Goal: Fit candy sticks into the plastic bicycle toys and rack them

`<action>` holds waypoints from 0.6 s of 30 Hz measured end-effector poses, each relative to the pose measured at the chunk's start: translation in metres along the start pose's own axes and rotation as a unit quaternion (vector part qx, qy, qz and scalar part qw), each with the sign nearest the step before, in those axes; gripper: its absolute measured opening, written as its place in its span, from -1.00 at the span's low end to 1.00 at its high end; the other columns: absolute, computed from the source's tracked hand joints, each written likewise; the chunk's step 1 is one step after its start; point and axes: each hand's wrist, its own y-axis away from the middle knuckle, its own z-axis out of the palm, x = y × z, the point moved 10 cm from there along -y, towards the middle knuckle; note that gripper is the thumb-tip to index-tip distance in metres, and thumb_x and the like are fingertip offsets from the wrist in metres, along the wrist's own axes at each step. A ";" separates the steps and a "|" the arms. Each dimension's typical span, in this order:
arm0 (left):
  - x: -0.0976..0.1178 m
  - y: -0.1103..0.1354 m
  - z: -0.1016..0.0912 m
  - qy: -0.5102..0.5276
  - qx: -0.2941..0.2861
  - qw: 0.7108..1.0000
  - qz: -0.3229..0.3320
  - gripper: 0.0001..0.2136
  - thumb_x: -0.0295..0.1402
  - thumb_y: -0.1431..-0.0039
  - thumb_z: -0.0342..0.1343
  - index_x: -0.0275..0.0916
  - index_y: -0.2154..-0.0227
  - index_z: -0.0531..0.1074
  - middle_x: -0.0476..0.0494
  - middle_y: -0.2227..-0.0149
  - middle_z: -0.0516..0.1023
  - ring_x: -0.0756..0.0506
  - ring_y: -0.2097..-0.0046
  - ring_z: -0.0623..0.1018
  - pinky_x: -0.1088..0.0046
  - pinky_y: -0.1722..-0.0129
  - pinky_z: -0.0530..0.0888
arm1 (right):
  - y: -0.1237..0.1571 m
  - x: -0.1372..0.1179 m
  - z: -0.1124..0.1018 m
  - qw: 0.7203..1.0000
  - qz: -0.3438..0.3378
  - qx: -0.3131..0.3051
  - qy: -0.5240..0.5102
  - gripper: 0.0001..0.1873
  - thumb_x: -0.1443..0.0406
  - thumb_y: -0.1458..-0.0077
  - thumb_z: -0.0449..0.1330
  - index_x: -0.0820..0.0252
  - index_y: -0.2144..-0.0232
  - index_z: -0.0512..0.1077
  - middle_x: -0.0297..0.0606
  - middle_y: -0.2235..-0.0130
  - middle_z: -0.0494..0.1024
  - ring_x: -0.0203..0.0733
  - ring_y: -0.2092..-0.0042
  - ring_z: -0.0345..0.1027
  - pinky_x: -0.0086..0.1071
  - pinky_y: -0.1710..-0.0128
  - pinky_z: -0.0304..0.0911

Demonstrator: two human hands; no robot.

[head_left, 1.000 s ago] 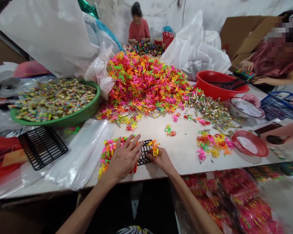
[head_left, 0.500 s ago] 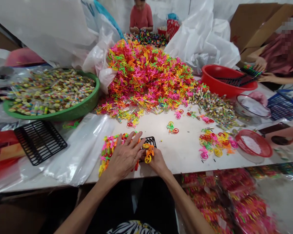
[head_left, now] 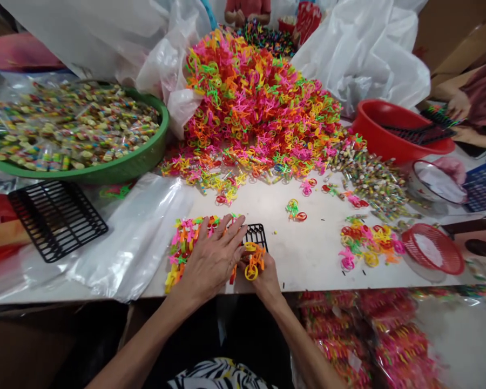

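Observation:
A black plastic rack (head_left: 256, 236) lies near the table's front edge, its left part covered by rows of small colourful plastic toy bicycles (head_left: 182, 246). My left hand (head_left: 214, 254) rests flat across these rows, fingers stretched out and palm down. At the rack's right end, my right hand (head_left: 267, 278) is closed on an orange and yellow toy bicycle (head_left: 254, 262). My right fingertips are partly hidden behind the toy. A few bars of the rack show bare beyond my left fingers.
A big heap of toy bicycles (head_left: 259, 108) rises at the back. To the left stand a green basin (head_left: 162, 129) of wrapped candy tubes and another black rack (head_left: 59, 219). On the right are a red tub (head_left: 364, 127), a red basket (head_left: 433, 248) and a co-worker's hands (head_left: 456, 108).
My view has tilted down and closer to the table. Both hands stay at the rack, the right still holding the orange and yellow toy bicycle, with little other movement.

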 end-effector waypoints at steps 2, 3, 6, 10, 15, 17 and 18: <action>0.000 0.000 0.000 0.003 -0.003 1.000 -0.001 -0.62 -0.31 -0.24 -0.22 -0.09 -0.10 0.18 0.01 -0.21 0.14 -0.19 -0.21 0.15 -0.03 -0.15 0.03 | 0.003 -0.004 -0.001 0.999 -0.018 0.016 0.039 -0.95 0.35 0.01 0.08 0.18 0.44 0.35 -0.25 0.36 0.41 -0.25 0.39 0.30 -0.43 0.40 0.25; 0.000 0.000 0.000 0.004 -0.004 1.000 -0.002 -0.62 -0.31 -0.24 -0.22 -0.10 -0.10 0.18 0.01 -0.21 0.14 -0.19 -0.21 0.15 -0.03 -0.15 0.03 | 0.003 -0.007 0.001 0.997 -0.033 0.007 0.068 -0.94 0.37 0.01 0.07 0.19 0.45 0.35 -0.24 0.35 0.40 -0.25 0.38 0.29 -0.43 0.39 0.24; -0.001 0.000 0.001 0.004 -0.009 1.000 -0.003 -0.62 -0.30 -0.25 -0.24 -0.11 -0.11 0.18 0.00 -0.21 0.12 -0.20 -0.21 0.14 -0.05 -0.14 0.03 | 0.001 -0.021 0.010 0.980 -0.079 -0.053 0.172 -0.88 0.43 0.03 0.06 0.19 0.53 0.36 -0.22 0.37 0.38 -0.24 0.36 0.26 -0.43 0.36 0.21; 0.001 0.000 0.004 0.004 -0.019 1.000 -0.001 -0.60 -0.25 -0.25 -0.27 -0.15 -0.12 0.16 -0.02 -0.22 0.09 -0.22 -0.21 0.13 -0.06 -0.15 0.00 | 0.000 -0.031 0.018 0.948 -0.098 -0.100 0.286 -0.89 0.46 0.06 0.09 0.23 0.46 0.41 -0.18 0.33 0.39 -0.24 0.38 0.26 -0.44 0.40 0.18; 0.004 -0.001 0.005 -0.002 -0.023 1.000 -0.001 -0.56 -0.13 -0.21 -0.20 -0.11 -0.12 0.17 -0.06 -0.24 0.06 -0.26 -0.22 0.10 -0.11 -0.14 -0.05 | -0.004 -0.025 0.017 0.949 -0.074 -0.092 0.292 -0.91 0.43 0.07 0.11 0.25 0.48 0.42 -0.17 0.32 0.42 -0.27 0.42 0.27 -0.44 0.43 0.17; 0.005 -0.001 0.004 -0.003 -0.021 1.000 0.002 -0.60 -0.16 -0.22 -0.21 -0.03 -0.10 0.19 -0.04 -0.23 0.08 -0.26 -0.21 0.12 -0.13 -0.12 -0.03 | -0.006 -0.023 0.015 0.965 -0.083 -0.094 0.231 -0.91 0.42 0.04 0.10 0.24 0.49 0.41 -0.21 0.38 0.43 -0.25 0.40 0.28 -0.44 0.40 0.19; 0.005 -0.001 0.003 -0.002 -0.019 1.000 0.003 -0.62 -0.18 -0.23 -0.22 0.01 -0.09 0.19 -0.03 -0.23 0.09 -0.25 -0.21 0.13 -0.13 -0.12 -0.02 | -0.006 -0.021 0.014 0.970 -0.091 -0.096 0.202 -0.90 0.42 0.04 0.10 0.23 0.49 0.41 -0.22 0.39 0.44 -0.23 0.37 0.29 -0.43 0.38 0.20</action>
